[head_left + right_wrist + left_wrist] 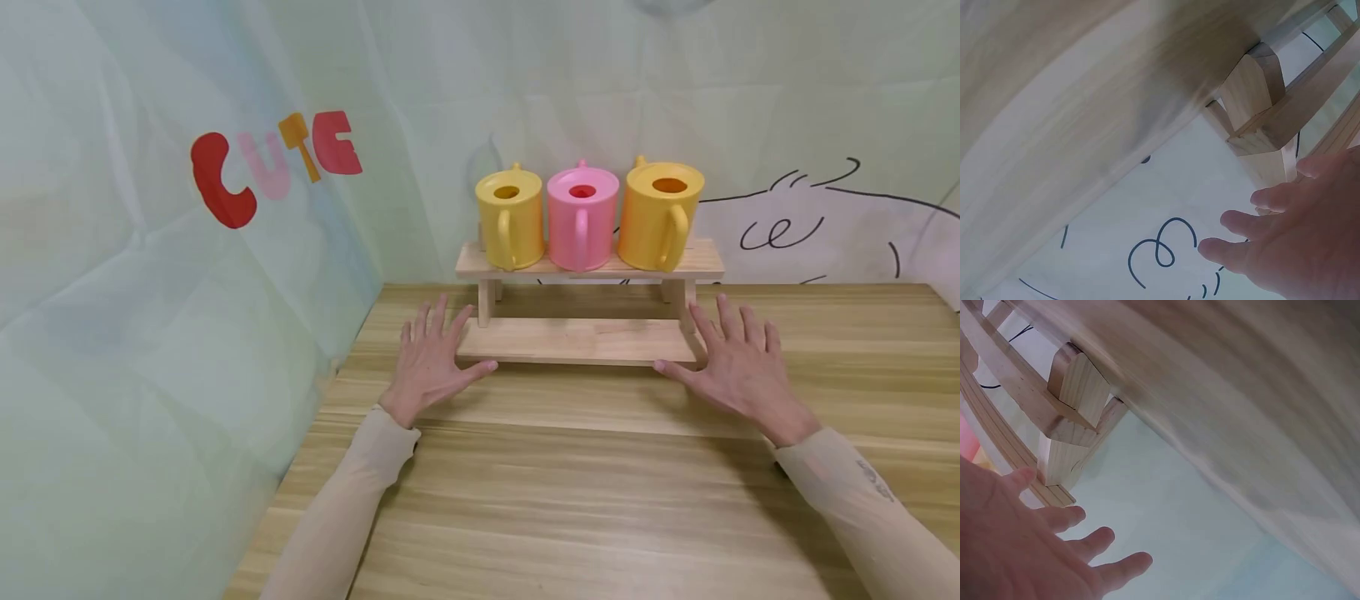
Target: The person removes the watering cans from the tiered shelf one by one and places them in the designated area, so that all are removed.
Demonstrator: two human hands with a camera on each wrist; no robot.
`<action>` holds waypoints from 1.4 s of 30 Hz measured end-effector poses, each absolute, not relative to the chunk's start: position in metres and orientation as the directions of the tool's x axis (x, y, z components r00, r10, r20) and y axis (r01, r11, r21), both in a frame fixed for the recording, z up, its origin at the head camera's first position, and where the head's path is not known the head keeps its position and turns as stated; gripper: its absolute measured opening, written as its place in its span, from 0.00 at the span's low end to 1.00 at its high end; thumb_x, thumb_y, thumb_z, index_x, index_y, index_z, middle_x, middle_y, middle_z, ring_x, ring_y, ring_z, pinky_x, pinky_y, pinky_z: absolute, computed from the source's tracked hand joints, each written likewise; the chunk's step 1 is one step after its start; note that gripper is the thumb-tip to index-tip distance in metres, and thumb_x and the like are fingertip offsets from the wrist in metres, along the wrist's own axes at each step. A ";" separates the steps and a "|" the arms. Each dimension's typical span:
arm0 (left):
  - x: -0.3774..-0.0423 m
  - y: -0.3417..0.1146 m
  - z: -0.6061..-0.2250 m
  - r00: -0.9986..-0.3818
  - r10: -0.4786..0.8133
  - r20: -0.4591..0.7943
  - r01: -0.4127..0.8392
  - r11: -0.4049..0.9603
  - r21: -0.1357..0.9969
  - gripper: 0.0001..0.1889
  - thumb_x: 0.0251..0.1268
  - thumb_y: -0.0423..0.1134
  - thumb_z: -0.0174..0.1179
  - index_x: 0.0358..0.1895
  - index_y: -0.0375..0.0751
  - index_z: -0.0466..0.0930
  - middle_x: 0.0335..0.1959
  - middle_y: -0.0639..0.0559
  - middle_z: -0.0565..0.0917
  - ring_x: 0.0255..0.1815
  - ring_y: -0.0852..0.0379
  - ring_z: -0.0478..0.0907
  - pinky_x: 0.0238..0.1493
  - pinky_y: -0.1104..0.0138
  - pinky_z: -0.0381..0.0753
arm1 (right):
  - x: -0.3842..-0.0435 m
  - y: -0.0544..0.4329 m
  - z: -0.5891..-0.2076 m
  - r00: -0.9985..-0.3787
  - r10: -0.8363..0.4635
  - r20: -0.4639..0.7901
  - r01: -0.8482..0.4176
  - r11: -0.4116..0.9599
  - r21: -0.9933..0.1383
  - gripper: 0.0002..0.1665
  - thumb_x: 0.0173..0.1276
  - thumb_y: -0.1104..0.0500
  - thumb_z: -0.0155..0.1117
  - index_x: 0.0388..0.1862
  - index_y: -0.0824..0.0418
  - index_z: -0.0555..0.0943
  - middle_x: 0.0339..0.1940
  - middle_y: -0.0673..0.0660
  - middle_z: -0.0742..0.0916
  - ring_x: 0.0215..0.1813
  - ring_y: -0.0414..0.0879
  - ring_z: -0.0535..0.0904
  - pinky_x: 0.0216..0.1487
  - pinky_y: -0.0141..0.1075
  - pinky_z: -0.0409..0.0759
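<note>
A two-tier wooden stand (570, 342) is at the back of the table. On its upper shelf are a pale yellow can (525, 229), a pink can (600, 229) and a deeper yellow can (637, 221). Each has a handle in front, a hole in its top and a small tip showing behind. My left hand (427, 362) is beside the lower shelf's left end, fingers spread and holding nothing. At the opposite end my right hand (738, 371) has its fingers spread likewise, nothing in it. Both wrist views show the fingers stretched out near the stand's ends.
Wood-grain table (570, 500) lies under both forearms. A pale cloth backdrop (172, 375) rises along the left side and behind, with coloured "CUTE" letters (337, 143) on the left. Black line drawings (783, 233) mark the back right.
</note>
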State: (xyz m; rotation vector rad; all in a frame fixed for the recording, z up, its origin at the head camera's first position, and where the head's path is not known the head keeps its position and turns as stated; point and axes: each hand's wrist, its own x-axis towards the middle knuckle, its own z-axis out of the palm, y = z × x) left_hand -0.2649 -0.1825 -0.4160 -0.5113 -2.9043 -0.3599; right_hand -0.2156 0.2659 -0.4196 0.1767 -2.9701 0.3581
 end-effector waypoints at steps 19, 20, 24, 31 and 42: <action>-0.265 -0.184 -0.413 -0.928 0.281 0.245 0.341 0.906 0.251 0.56 0.62 0.77 0.63 0.88 0.53 0.58 0.91 0.37 0.53 0.89 0.26 0.54 0.82 0.23 0.63 | -0.211 0.267 -0.416 -0.980 -0.053 0.191 -0.107 0.953 -0.284 0.71 0.68 0.17 0.62 0.91 0.61 0.50 0.89 0.79 0.54 0.82 0.85 0.54 0.80 0.85 0.51; -0.265 -0.184 -0.413 -0.929 0.270 0.253 0.335 0.904 0.267 0.55 0.62 0.76 0.63 0.88 0.52 0.59 0.90 0.36 0.55 0.88 0.26 0.56 0.81 0.23 0.66 | -0.210 0.267 -0.415 -0.978 -0.047 0.205 -0.108 0.949 -0.295 0.71 0.68 0.18 0.63 0.91 0.60 0.50 0.88 0.79 0.56 0.82 0.85 0.55 0.78 0.86 0.53; -0.265 -0.182 -0.410 -0.938 0.212 0.276 0.304 0.885 0.353 0.54 0.62 0.74 0.66 0.86 0.50 0.62 0.86 0.37 0.63 0.83 0.28 0.63 0.74 0.27 0.75 | -0.209 0.264 -0.412 -0.971 -0.012 0.240 -0.098 0.933 -0.348 0.70 0.67 0.20 0.66 0.90 0.61 0.53 0.84 0.79 0.63 0.79 0.84 0.60 0.72 0.84 0.61; -0.266 -0.180 -0.406 -0.958 0.093 0.270 0.227 0.819 0.527 0.47 0.65 0.64 0.70 0.82 0.44 0.69 0.76 0.35 0.75 0.73 0.34 0.72 0.67 0.38 0.85 | -0.207 0.258 -0.401 -0.951 0.053 0.304 -0.103 0.874 -0.475 0.64 0.70 0.27 0.70 0.84 0.71 0.62 0.74 0.81 0.73 0.73 0.80 0.67 0.69 0.78 0.70; -0.274 -0.177 -0.401 -0.995 -0.054 0.080 0.026 0.646 0.763 0.41 0.72 0.59 0.69 0.80 0.42 0.70 0.68 0.32 0.80 0.62 0.36 0.83 0.63 0.45 0.87 | -0.205 0.244 -0.371 -0.943 0.162 0.291 -0.121 0.647 -0.753 0.49 0.78 0.39 0.70 0.83 0.67 0.64 0.66 0.71 0.80 0.65 0.62 0.77 0.63 0.45 0.80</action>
